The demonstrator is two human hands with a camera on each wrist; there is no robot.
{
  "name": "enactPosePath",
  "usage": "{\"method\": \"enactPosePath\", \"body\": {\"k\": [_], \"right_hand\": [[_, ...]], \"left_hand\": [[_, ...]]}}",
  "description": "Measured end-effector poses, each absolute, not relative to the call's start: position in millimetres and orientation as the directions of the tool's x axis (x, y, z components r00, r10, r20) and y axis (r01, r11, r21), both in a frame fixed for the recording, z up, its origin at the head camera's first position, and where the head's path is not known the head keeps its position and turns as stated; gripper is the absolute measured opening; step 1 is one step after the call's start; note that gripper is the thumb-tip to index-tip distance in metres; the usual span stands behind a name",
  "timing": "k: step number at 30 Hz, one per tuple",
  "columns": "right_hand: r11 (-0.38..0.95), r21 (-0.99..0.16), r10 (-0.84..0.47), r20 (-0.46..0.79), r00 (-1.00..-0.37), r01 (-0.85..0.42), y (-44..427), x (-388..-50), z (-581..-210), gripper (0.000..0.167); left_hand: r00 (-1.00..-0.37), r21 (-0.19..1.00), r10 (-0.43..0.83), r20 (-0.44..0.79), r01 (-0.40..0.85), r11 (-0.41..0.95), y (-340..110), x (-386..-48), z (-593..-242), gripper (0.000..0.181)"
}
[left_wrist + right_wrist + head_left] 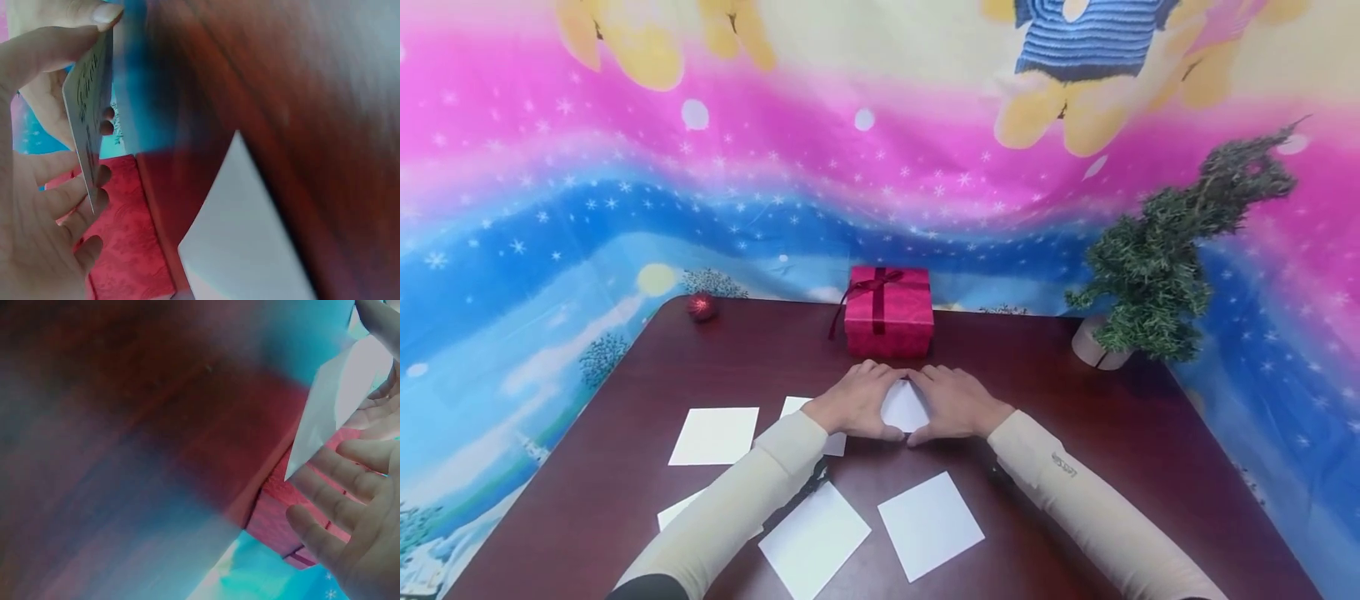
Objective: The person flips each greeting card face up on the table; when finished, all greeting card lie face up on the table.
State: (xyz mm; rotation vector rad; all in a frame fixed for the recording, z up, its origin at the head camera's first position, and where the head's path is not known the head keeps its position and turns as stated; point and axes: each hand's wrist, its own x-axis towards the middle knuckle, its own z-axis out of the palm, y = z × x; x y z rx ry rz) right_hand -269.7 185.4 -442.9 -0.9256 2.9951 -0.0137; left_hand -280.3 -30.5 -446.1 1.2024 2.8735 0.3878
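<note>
A white card stands tilted between both hands, in front of the red gift box. My left hand holds its left side, thumb at the near edge and fingers behind. My right hand holds the right side in the same way. Dark writing shows on one face of the card in the left wrist view; the other face looks plain white in the right wrist view. In that view the right hand's fingers are spread behind the card.
White square cards lie on the dark red table, several at the left and near front, one right of centre. Behind the hands stands the red box. A small tree is back right, a red ball back left.
</note>
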Motion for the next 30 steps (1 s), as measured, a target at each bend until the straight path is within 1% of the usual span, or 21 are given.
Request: {"method": "enactPosePath", "body": {"k": [4,7,10,12,14,15,17,18,22,24,26,30], "right_hand": [[0.849,-0.016,-0.528,0.014,-0.849,-0.528,192,-271,-443,0.111],[0.860,-0.066,-0.506,0.021,-0.862,-0.507,198,-271,-442,0.110],[0.853,-0.160,-0.503,0.004,-0.864,-0.497,202,-271,-442,0.110],[0.841,-0.251,-0.497,-0.013,-0.868,-0.479,204,-271,-441,0.109],[0.822,-0.346,-0.490,-0.025,-0.871,-0.453,207,-271,-439,0.108],[0.809,-0.391,-0.486,-0.026,-0.873,-0.439,208,-270,-437,0.107],[0.776,-0.477,-0.484,-0.029,-0.875,-0.414,210,-271,-434,0.106],[0.764,-0.501,-0.485,-0.031,-0.874,-0.406,210,-271,-433,0.107],[0.710,-0.587,-0.502,-0.034,-0.864,-0.389,213,-273,-431,0.108],[0.675,-0.630,-0.510,-0.021,-0.860,-0.385,213,-274,-432,0.107],[0.626,-0.684,-0.521,-0.009,-0.854,-0.375,213,-274,-433,0.106],[0.502,-0.790,-0.571,0.003,-0.821,-0.353,211,-273,-438,0.107]], "left_hand": [[-0.695,0.276,0.711,0.106,0.708,0.650,-35,-283,-446,0.109],[-0.697,0.368,0.713,0.077,0.684,0.630,-38,-285,-448,0.119],[-0.716,0.500,0.697,0.045,0.620,0.604,-43,-286,-450,0.127],[-0.725,0.591,0.688,0.040,0.572,0.568,-46,-286,-450,0.131],[-0.734,0.654,0.678,0.051,0.537,0.532,-48,-287,-449,0.133],[-0.737,0.667,0.673,0.057,0.530,0.523,-48,-287,-448,0.133],[-0.743,0.684,0.665,0.071,0.522,0.510,-48,-288,-445,0.130],[-0.748,0.673,0.659,0.076,0.526,0.520,-47,-288,-444,0.127],[-0.748,0.589,0.661,0.068,0.565,0.578,-41,-290,-440,0.117],[-0.732,0.543,0.678,0.068,0.597,0.591,-35,-292,-440,0.119],[-0.719,0.518,0.691,0.067,0.617,0.592,-29,-293,-441,0.124],[-0.706,0.523,0.707,0.034,0.615,0.590,-21,-291,-443,0.129]]}}
